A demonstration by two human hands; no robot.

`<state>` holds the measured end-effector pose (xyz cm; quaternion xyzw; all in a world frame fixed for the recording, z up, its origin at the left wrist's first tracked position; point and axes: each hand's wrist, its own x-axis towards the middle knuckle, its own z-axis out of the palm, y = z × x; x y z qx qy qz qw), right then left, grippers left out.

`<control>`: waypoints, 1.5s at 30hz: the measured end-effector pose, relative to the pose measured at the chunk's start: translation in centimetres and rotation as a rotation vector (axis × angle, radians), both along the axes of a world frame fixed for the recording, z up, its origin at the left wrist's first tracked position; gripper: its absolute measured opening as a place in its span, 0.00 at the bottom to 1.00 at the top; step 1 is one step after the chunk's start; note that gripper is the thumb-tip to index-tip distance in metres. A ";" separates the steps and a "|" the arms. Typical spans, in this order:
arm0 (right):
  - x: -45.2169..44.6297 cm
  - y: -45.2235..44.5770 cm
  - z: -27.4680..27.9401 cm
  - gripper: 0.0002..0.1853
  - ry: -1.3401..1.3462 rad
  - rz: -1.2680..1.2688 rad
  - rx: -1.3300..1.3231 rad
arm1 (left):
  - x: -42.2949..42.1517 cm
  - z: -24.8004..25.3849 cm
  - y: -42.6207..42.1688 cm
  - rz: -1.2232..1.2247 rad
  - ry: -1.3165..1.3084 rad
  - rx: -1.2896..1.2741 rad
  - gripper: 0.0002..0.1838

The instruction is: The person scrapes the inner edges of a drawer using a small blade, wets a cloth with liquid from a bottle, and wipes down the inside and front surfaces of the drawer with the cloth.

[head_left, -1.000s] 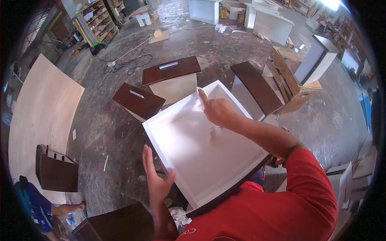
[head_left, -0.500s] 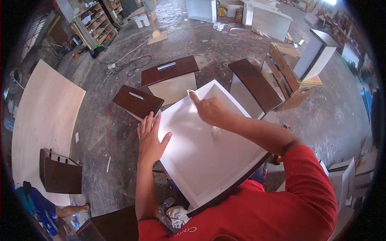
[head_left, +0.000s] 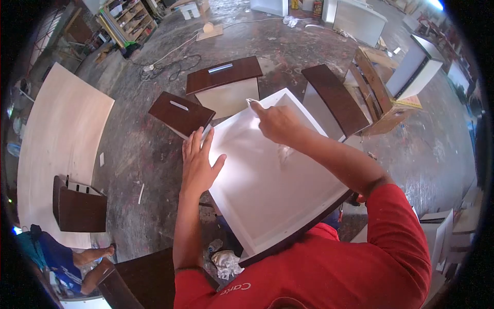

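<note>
A white-lined drawer (head_left: 272, 190) with a dark front edge lies tilted across my lap. My left hand (head_left: 199, 165) rests on its left side, fingers stretched out and thumb apart. At the far edge, my right hand (head_left: 277, 122) pinches a small pale folded piece (head_left: 251, 102), whose material I cannot make out. That piece sits against the rim near the far left corner. Just beyond are a dark-fronted drawer (head_left: 224, 74) with a silver handle and a smaller one (head_left: 180, 110) to its left.
Another dark-topped drawer (head_left: 337, 98) stands at the right, beside a wooden crate (head_left: 381, 77) bearing a white box (head_left: 414, 72). A large plywood sheet (head_left: 56, 149) is at the left. Near my feet lies a crumpled cloth (head_left: 226, 264). A person (head_left: 54, 260) sits at the lower left.
My view has shifted, so the drawer and the floor items appear higher and slightly right. Both hands keep nearly the same places on the drawer. More of the person's legs shows at lower left.
</note>
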<state>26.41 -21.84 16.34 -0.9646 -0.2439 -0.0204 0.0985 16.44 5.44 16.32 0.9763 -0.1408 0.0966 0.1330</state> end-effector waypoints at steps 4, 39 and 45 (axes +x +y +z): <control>-2.0 4.8 -0.3 0.40 0.048 0.111 0.028 | -0.4 0.1 -0.5 0.006 -0.014 0.018 0.47; -1.8 3.1 -0.8 0.39 -0.155 0.119 0.066 | -0.5 -0.4 0.0 0.027 -0.012 -0.064 0.56; -1.7 2.9 -1.0 0.39 -0.128 0.110 -0.030 | -0.7 -1.0 0.0 0.020 -0.021 -0.072 0.56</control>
